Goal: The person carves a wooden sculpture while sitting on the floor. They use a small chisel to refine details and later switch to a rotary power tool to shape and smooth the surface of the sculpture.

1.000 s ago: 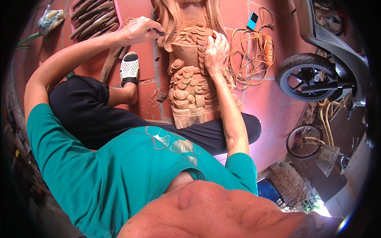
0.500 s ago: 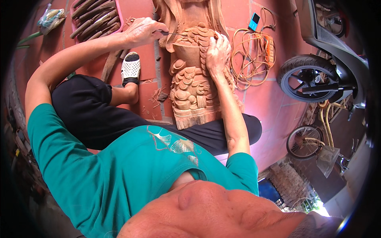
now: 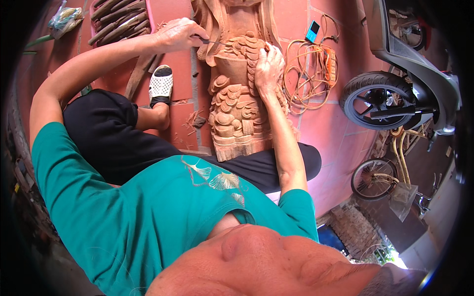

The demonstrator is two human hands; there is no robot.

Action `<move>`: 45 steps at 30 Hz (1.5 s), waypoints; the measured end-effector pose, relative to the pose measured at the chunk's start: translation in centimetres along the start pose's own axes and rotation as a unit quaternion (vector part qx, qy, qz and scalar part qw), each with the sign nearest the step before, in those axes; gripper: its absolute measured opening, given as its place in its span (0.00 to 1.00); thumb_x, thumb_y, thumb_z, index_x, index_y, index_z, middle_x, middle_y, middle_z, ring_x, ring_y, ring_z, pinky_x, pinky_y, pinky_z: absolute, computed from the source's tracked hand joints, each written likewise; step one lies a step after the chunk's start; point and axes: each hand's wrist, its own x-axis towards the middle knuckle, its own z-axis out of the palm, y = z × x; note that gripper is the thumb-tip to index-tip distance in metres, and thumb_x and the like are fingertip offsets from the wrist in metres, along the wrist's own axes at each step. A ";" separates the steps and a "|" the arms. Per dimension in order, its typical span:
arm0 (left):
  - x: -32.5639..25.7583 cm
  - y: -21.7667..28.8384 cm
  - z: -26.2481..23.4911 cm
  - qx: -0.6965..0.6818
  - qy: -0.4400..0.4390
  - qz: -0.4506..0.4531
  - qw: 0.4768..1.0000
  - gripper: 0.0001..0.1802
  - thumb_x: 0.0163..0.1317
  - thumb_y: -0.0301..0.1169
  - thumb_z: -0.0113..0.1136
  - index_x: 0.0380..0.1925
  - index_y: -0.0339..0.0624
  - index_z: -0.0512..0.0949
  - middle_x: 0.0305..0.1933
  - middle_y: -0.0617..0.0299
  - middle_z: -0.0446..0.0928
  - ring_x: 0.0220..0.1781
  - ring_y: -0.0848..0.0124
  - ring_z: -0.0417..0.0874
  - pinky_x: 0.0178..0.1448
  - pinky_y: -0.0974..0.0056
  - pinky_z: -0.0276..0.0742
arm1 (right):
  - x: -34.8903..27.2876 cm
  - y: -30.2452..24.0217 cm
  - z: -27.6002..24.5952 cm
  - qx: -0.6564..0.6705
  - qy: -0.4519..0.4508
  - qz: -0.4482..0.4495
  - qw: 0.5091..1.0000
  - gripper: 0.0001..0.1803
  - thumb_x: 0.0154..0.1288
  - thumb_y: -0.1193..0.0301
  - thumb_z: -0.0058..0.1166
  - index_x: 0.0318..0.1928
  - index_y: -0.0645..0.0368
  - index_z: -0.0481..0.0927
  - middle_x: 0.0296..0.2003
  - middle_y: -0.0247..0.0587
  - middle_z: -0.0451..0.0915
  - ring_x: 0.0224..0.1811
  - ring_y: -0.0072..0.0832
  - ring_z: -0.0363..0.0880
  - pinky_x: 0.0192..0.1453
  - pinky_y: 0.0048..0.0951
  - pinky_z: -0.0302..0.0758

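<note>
A large reddish-brown wood carving [image 3: 234, 106] with scales, scrolls and rounded lumps lies in front of me, its near end by my dark trousers. My left hand [image 3: 178, 35] is closed round the dark handle of a carving tool [image 3: 201, 38]. The tool's thin blade reaches right onto the scaled part of the carving; its tip is too small to make out exactly. My right hand [image 3: 269, 68] lies on the carving's right side, fingers stretched forward and slightly bent over the scales, with no tool visible in it.
A pink basket [image 3: 151, 18] of dark-handled tools stands at the far left, near a plastic bag [image 3: 64, 22]. On the red tiles at right are an orange power strip [image 3: 332, 65] with coiled cord and a blue phone [image 3: 312, 31]. A motorbike wheel [image 3: 379, 100] stands beyond.
The whole view has shifted slightly. Both hands keep nearly the same places on and beside the carving, with the tool still in my left hand.
</note>
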 end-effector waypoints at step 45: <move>0.8 -0.6 0.6 0.019 -0.017 -0.045 0.999 0.14 0.60 0.33 0.65 0.45 0.44 0.84 0.36 0.51 0.85 0.40 0.53 0.87 0.46 0.54 0.81 | 0.0 -0.4 -0.3 0.005 -0.013 0.011 1.000 0.24 0.76 0.55 0.43 0.65 0.54 0.70 0.64 0.49 0.65 0.69 0.50 0.58 0.70 0.53 0.56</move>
